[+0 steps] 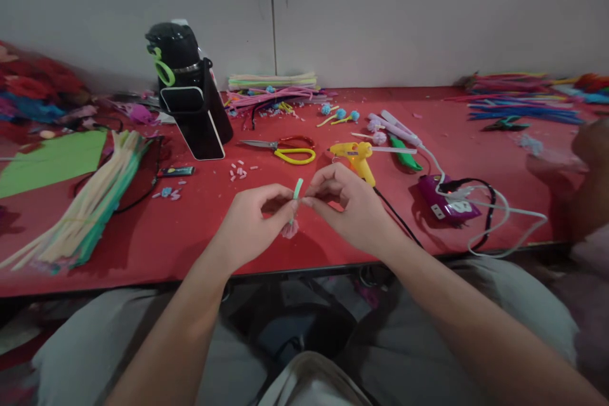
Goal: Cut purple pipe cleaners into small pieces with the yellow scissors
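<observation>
My left hand [254, 219] pinches a small pipe-cleaner flower over the front of the table. Its pale green stem [297, 189] sticks up past the fingertips, and its pink fuzzy head [289, 229] hangs below them. Close against it on the right, my right hand [349, 206] has thumb and index finger pressed together; whatever lies between them is too small to make out. Beyond my hands are scissors [290, 151] with red and yellow handles and a yellow glue gun [354, 155] with a glue stick in its back. Pink clippings [239, 171] lie scattered left of the scissors.
A black bottle [176, 44] with a phone [193, 120] against it stands at back left. Bundled pipe cleaners [90, 196] lie left. A purple power strip [438, 203] with looping cables sits right. Another person's arm [590, 171] reaches in at far right.
</observation>
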The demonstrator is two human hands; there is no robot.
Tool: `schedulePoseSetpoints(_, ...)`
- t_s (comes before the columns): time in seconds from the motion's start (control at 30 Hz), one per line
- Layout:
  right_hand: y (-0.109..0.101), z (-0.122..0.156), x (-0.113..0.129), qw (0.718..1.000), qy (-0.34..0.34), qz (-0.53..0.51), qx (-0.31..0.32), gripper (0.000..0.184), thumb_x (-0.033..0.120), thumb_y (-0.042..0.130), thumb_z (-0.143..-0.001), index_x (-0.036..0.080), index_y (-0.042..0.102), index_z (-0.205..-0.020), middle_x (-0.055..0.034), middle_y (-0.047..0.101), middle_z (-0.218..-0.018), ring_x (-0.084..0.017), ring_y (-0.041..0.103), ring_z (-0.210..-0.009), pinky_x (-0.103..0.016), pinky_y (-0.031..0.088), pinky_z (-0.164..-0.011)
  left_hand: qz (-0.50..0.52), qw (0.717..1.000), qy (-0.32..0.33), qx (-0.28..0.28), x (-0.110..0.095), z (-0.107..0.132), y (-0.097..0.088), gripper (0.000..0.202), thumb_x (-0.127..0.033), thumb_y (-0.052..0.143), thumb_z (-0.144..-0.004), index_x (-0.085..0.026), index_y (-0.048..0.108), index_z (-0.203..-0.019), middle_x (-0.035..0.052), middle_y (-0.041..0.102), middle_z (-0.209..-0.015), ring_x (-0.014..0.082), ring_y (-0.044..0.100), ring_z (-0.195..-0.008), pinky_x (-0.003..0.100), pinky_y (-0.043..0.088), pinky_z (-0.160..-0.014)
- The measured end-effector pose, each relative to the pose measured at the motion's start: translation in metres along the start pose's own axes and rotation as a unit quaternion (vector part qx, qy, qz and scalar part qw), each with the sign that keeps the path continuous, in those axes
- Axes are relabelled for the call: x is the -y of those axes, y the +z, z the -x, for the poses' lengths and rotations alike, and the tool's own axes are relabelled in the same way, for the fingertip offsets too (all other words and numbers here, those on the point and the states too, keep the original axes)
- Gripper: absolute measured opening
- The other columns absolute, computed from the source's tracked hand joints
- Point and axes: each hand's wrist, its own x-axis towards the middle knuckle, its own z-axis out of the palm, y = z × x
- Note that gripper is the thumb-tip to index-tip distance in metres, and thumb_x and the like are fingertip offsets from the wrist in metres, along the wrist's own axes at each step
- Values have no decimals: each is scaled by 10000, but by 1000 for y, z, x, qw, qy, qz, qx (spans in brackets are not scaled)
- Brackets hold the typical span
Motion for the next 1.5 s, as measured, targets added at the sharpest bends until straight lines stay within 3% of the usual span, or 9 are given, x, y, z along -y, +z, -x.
schedulePoseSetpoints(0.13, -3, 0, 4, 998, -18, 57, -1, 163, 233, 654, -924, 215, 624, -1083, -31, 718, -944, -154, 691, -873, -299, 550, -800, -21, 999, 16, -23, 3, 0, 0, 180, -274, 576, -954, -189, 644, -811, 11, 717, -708, 141, 680, -641, 250, 548, -679)
schedulePoseSetpoints(0.2, -5, 0, 6, 995, -26, 95, 2, 79, 271, 634, -949, 209, 658, -993, -32, 715, -910, -145, 664, -813, -280, 527, -738, -24, 999, 22, -32, 3, 0, 1, 197, -289, 586, -959, -189, 633, -796, 7, 708, -703, 137, 673, -648, 245, 545, -688)
schedulePoseSetpoints(0.3, -4, 0, 8, 993, -24, 115, 4, 146, 310, 622, -964, 203, 641, -868, -18, 680, -825, -132, 611, -730, -265, 487, -664, -20, 999, 24, -34, 3, 0, 2, 192, -289, 589, -961, -188, 653, -811, 7, 710, -712, 137, 674, -660, 245, 544, -694)
schedulePoseSetpoints(0.57, -1, 0, 10, 994, -17, 108, 9, 117, 278, 597, -971, 204, 618, -883, -18, 670, -837, -133, 605, -734, -262, 479, -658, -18, 999, 29, -37, 5, 0, 5, 163, -279, 599, -945, -200, 682, -829, 6, 724, -715, 146, 687, -658, 253, 564, -684)
schedulePoseSetpoints(0.7, 2, 1, 11, 983, -78, 168, -14, 127, 205, 574, -966, 212, 576, -840, -9, 621, -787, -132, 556, -694, -266, 460, -637, -43, 996, 35, -64, 7, 0, 7, 171, -292, 618, -928, -200, 680, -798, 14, 728, -714, 152, 694, -653, 253, 579, -664)
schedulePoseSetpoints(0.87, 7, 5, 8, 952, -183, 238, -51, 125, 148, 528, -966, 219, 576, -875, -48, 631, -844, -171, 601, -808, -299, 493, -695, -38, 994, 41, -99, 8, 1, 10, 119, -272, 650, -906, -200, 702, -826, 7, 744, -745, 143, 704, -675, 236, 587, -681)
schedulePoseSetpoints(1.07, 0, 7, 13, 948, -197, 229, -102, 114, 180, 602, -928, 249, 651, -853, -28, 676, -807, -167, 628, -732, -316, 529, -692, 9, 989, 21, -147, 4, 0, 5, 143, -311, 716, -870, -200, 760, -792, 18, 753, -709, 165, 713, -643, 259, 614, -642)
schedulePoseSetpoints(1.23, -4, 11, 23, 947, -219, 226, -63, 141, 159, 623, -918, 271, 692, -868, -37, 715, -829, -175, 675, -753, -320, 564, -703, 77, 977, -18, -200, 3, -2, 3, 104, -289, 756, -827, -188, 768, -804, 16, 761, -721, 180, 739, -633, 285, 662, -667)
schedulePoseSetpoints(1.5, 5, 16, 18, 927, -270, 255, -49, 165, 108, 600, -927, 247, 689, -932, -56, 717, -874, -169, 675, -792, -309, 581, -750, 93, 975, -22, -201, 3, -2, 4, 112, -297, 767, -823, -187, 772, -799, 10, 765, -748, 175, 752, -672, 273, 677, -691)
